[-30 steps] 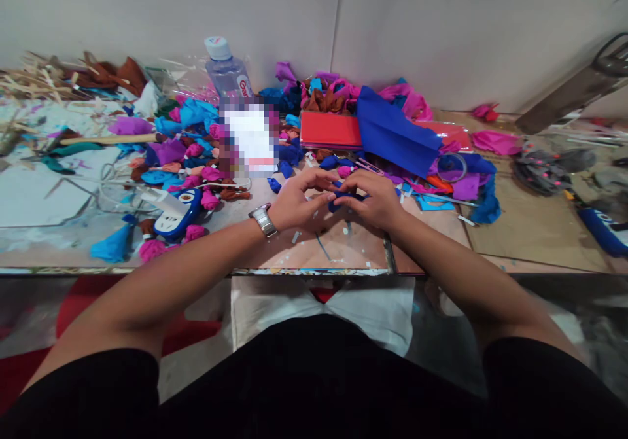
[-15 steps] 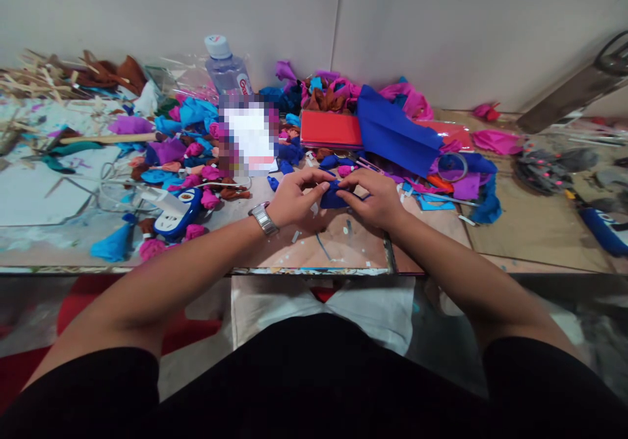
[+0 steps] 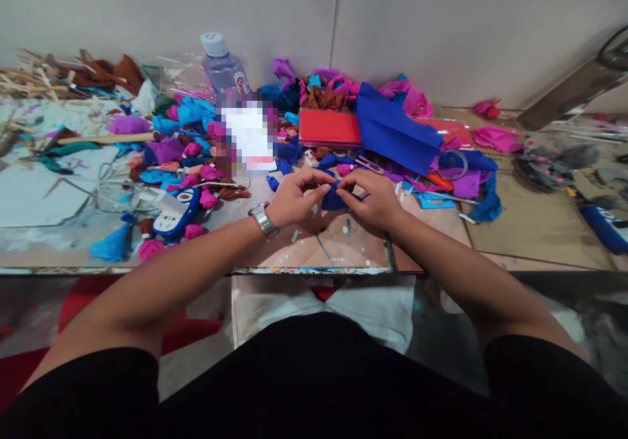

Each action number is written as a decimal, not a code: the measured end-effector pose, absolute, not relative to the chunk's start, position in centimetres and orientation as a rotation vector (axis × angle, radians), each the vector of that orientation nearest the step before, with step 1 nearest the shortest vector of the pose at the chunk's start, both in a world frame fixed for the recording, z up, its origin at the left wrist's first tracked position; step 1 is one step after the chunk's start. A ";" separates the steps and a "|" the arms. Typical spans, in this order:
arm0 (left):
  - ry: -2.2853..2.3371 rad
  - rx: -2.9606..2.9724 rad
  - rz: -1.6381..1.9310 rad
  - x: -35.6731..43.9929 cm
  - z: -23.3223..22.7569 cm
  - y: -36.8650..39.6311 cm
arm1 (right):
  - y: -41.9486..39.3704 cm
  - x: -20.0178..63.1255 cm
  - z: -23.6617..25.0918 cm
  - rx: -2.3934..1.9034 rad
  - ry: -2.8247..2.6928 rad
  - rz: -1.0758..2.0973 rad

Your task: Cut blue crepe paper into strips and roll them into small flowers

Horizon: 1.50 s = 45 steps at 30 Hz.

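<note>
My left hand [image 3: 296,195], with a metal watch [image 3: 263,218] on its wrist, pinches a small piece of dark blue crepe paper [image 3: 332,200] from the left. From the right, the thumb and fingertips of my right hand [image 3: 373,195] are closed on the same piece. It hangs just above the table, and part of it is hidden behind my fingers. Right behind my hands lie a stack of red paper [image 3: 330,127] and a larger folded blue sheet [image 3: 395,128]. A pair of pink-handled scissors [image 3: 369,165] rests between them and my right hand.
A clear bottle [image 3: 223,69] stands at the back beside a blurred white panel. Crumpled paper bits surround a blue-and-white power strip [image 3: 177,213] on the left. Green-handled pliers [image 3: 63,158] lie further left, a tape roll [image 3: 452,165] to the right. The table's front edge [image 3: 314,271] runs below my forearms.
The blue paper between my fingertips has shifted shape slightly and looks rounder at its lower edge. Both hands keep nearly the same place and grip.
</note>
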<state>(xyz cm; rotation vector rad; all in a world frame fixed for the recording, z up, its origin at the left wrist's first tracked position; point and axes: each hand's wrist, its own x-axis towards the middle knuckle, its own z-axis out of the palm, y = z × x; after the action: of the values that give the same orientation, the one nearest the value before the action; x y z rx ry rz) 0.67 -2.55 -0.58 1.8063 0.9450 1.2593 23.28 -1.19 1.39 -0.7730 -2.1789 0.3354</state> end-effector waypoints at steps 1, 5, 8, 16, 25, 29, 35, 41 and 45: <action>0.937 1.791 1.258 0.7 -0.6 -2.5 | -1.2 23.3 1.4 -0.774 -2.176 0.337; 0.934 1.745 1.257 0.8 -0.6 -2.5 | -1.2 23.2 1.4 -0.788 -2.166 0.344; 0.949 1.738 1.232 0.8 -0.5 -2.7 | -1.2 23.2 1.3 -0.793 -2.166 0.348; 0.962 1.674 1.254 0.8 -0.5 -2.5 | -1.3 23.3 1.3 -0.780 -2.182 0.329; 0.943 1.668 1.254 0.8 -0.5 -2.6 | -1.2 23.3 1.2 -0.771 -2.158 0.310; 0.947 1.705 1.249 0.8 -0.4 -2.8 | -1.2 23.3 1.1 -0.758 -2.157 0.294; 0.957 1.719 1.249 0.9 -0.2 -3.0 | -1.2 23.3 1.1 -0.747 -2.182 0.303; 0.930 1.682 1.253 0.9 -0.2 -2.9 | -1.3 23.2 1.4 -0.719 -2.168 0.352; 0.947 1.668 1.231 0.9 -0.3 -2.9 | -1.4 23.2 1.4 -0.739 -2.169 0.360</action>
<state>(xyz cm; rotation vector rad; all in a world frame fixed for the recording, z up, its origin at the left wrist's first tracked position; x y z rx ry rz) 0.93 -2.89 -0.26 1.6677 0.9475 1.2310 23.19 -1.35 1.43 -0.7387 -2.1693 0.3603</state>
